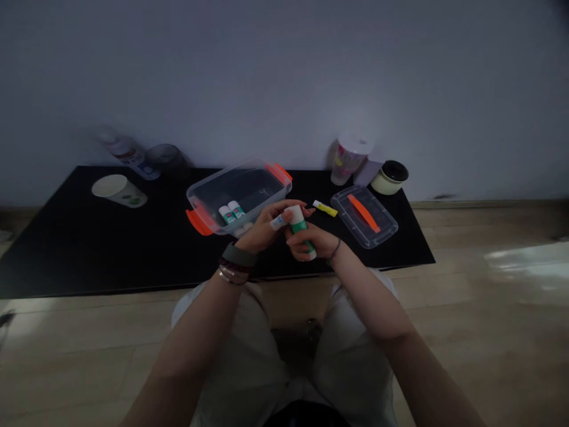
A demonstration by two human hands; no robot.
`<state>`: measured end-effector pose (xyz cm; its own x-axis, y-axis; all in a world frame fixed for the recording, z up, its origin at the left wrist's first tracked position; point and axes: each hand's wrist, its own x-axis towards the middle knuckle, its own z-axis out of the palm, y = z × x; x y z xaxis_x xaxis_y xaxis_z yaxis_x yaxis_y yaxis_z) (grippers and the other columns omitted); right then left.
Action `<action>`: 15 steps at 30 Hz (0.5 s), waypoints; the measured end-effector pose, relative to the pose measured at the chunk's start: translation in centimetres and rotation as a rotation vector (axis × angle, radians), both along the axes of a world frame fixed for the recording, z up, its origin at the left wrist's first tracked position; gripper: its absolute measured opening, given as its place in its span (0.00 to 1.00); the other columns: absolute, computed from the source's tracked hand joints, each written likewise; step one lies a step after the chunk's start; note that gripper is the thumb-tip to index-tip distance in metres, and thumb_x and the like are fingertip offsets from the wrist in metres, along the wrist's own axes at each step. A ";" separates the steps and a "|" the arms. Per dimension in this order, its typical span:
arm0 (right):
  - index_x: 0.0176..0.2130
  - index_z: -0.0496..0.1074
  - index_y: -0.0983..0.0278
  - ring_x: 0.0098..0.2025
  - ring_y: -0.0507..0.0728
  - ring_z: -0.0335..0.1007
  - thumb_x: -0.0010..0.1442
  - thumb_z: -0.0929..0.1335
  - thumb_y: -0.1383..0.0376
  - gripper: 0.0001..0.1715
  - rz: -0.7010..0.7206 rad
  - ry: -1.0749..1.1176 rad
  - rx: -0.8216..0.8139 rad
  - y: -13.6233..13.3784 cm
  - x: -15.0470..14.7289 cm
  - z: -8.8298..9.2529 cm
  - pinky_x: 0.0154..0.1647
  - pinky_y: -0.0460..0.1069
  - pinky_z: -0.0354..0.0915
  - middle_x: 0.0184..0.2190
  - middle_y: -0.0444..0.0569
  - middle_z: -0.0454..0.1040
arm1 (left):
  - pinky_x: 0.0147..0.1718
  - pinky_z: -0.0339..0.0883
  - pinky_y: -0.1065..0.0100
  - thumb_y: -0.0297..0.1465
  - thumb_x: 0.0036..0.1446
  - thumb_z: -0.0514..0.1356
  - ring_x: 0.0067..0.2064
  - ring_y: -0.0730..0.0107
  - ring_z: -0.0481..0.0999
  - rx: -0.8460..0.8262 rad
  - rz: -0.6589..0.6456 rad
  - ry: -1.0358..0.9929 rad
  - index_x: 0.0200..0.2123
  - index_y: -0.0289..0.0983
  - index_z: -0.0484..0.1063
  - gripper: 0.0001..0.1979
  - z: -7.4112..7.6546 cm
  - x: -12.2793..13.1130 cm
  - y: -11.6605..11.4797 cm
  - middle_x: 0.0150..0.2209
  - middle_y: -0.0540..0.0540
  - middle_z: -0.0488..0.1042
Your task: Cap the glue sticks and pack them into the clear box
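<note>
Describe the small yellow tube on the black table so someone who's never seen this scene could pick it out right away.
Find the black table against the pale wall, then the clear plastic lid with its orange handle. Just left of that lid, beyond the right hand gripping a white-and-green glue stick, lies a slim bright yellow tube, the only solid-yellow thing there.

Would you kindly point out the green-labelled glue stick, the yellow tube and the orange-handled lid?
Green-labelled glue stick (299, 228): head view, on its green label.
Yellow tube (325, 209): head view, on its body.
Orange-handled lid (363, 213): head view, on the handle.
</note>
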<state>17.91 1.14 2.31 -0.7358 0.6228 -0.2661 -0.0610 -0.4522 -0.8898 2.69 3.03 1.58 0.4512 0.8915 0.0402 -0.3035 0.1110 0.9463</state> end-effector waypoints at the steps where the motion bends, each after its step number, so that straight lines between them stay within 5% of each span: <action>1: 0.27 0.57 0.59 0.12 0.48 0.54 0.55 0.69 0.62 0.15 -0.067 -0.037 0.021 0.1 -0.2 -0.1 0.17 0.44 0.58 0.11 0.31 0.54 | 0.42 0.74 0.60 0.49 0.52 0.68 0.47 0.54 0.81 -0.016 0.020 -0.008 0.47 0.40 0.78 0.25 -0.1 0.1 0.0 0.42 0.40 0.81; 5: 0.22 0.61 0.61 0.16 0.49 0.62 0.55 0.70 0.64 0.16 -0.431 -0.483 0.286 0.7 -0.6 -0.5 0.20 0.44 0.59 0.12 0.37 0.61 | 0.44 0.74 0.61 0.48 0.51 0.69 0.46 0.58 0.80 -0.022 0.149 0.000 0.52 0.37 0.76 0.29 -0.7 0.9 0.2 0.47 0.38 0.81; 8: 0.22 0.65 0.63 0.20 0.51 0.68 0.54 0.71 0.63 0.15 -0.545 -0.783 0.523 1.0 -0.5 -0.8 0.24 0.44 0.60 0.14 0.40 0.65 | 0.52 0.71 0.58 0.45 0.50 0.71 0.49 0.57 0.79 0.023 0.214 0.062 0.51 0.35 0.76 0.29 -1.1 1.1 0.2 0.47 0.38 0.81; 11: 0.22 0.66 0.63 0.20 0.51 0.68 0.54 0.71 0.63 0.14 -0.486 -0.794 0.538 1.0 -0.2 -1.1 0.25 0.44 0.60 0.14 0.41 0.67 | 0.54 0.70 0.57 0.46 0.51 0.71 0.51 0.56 0.79 0.046 0.207 0.109 0.50 0.34 0.76 0.29 -1.3 0.8 0.3 0.47 0.37 0.81; 15: 0.20 0.62 0.63 0.16 0.49 0.63 0.53 0.71 0.65 0.16 -0.276 -0.435 0.303 1.0 0.2 -1.4 0.20 0.43 0.58 0.12 0.39 0.64 | 0.52 0.71 0.56 0.48 0.50 0.70 0.51 0.53 0.79 0.033 0.114 0.078 0.49 0.34 0.76 0.29 -1.3 0.1 0.5 0.47 0.37 0.81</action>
